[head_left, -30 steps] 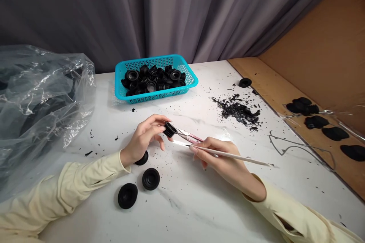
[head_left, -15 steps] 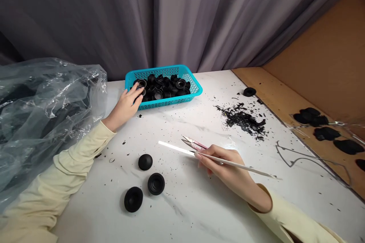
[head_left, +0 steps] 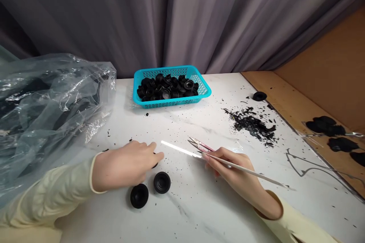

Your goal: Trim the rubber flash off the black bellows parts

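Note:
My left hand (head_left: pixel 131 161) is over the table at the left, its fingers bent round a black rubber cap (head_left: pixel 154 165) that is mostly hidden beneath them. Just in front lie two more black rubber caps, one (head_left: pixel 162 182) with its ringed hollow facing up, the other (head_left: pixel 139 196) beside my left wrist. In my right hand (head_left: pixel 228 167) is a long thin white stick (head_left: pixel 245 169), held between thumb and fingers. Small pink-handled snips (head_left: pixel 201 145) are also in that hand, blades pointing left.
A blue basket (head_left: pixel 171 101) of black rubber parts stands at the back. Plastic sheeting (head_left: pixel 57 98) covers the left side. Black scraps (head_left: pixel 253 123), a lone black ring (head_left: pixel 259 96) and a grey wire frame (head_left: pixel 302 169) lie to the right, with dark pieces (head_left: pixel 325 125) on the wooden strip.
My left hand has left the basket and come down to the nearest-back loose cap, closing round it. My right hand keeps its hold on the stick and snips. The view has shifted slightly.

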`<state>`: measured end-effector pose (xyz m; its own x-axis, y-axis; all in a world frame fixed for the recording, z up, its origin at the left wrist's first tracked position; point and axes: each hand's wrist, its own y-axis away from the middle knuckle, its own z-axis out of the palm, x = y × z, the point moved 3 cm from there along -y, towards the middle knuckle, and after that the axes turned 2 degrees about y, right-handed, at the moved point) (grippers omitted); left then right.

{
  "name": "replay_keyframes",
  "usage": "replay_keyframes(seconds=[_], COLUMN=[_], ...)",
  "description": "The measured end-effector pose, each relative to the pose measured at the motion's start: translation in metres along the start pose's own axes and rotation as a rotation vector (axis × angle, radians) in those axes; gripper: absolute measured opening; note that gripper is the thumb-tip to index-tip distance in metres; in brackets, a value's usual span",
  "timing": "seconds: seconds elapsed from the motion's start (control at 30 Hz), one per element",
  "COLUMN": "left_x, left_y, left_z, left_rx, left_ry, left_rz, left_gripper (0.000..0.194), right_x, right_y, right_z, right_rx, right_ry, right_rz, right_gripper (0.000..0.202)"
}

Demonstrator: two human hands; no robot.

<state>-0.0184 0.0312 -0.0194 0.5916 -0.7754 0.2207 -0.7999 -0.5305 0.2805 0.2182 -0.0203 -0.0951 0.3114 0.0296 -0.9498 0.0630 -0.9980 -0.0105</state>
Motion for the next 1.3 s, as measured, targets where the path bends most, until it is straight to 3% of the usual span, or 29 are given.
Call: replay_keyframes(seconds=[0.07,0.17,0.3,0.4,0.67,0.83,0.97,1.1,1.3], left_x=[0.006,0.004,0.002,0.007,0.006,0.006,0.003,0.001,0.005], left_y=[-0.005,-0.018,-0.024,-0.022,-0.017,-0.021,-0.027,-0.031,-0.031], left_z=[0.004,-0.007,-0.026,-0.027,-0.029,-0.023,-0.02,-0.012,-0.006], left_rx=[-0.055,-0.022,0.227,0.383,0.669,0.748,0.823,0.791,0.76], left_ry=[-0.052,0.033,0.124,0.076,0.029,0.047,0.213,0.4,0.398], left_rz=[0.026,0.087,0.124,0.175,0.209,0.274,0.164,0.07,0.088], left_gripper=[0.014,0.009,0.014,0.02,0.032,0.03,0.024,0.023,0.026], right_x=[-0.001,-0.006,-0.027,-0.048,-0.07,-0.067,-0.068,-0.073,-0.073], right_y=[0.0,-0.002,-0.013,-0.028,-0.061,-0.062,-0.06,-0.057,-0.054], right_z=[0.0,0.002,0.01,0.014,0.003,-0.001,-0.007,-0.007,-0.001], right_rx=[0.003,-0.04,-0.235,-0.362,-0.202,-0.244,-0.263,-0.233,-0.225], right_ry=[-0.035,-0.107,-0.379,-0.586,-0.489,-0.652,-0.665,-0.587,-0.524], right_rz=[0.025,0.089,0.201,0.243,0.17,0.27,0.341,0.311,0.281], right_gripper=[0.027,0.03,0.032,0.03,0.033,0.028,0.026,0.03,0.029])
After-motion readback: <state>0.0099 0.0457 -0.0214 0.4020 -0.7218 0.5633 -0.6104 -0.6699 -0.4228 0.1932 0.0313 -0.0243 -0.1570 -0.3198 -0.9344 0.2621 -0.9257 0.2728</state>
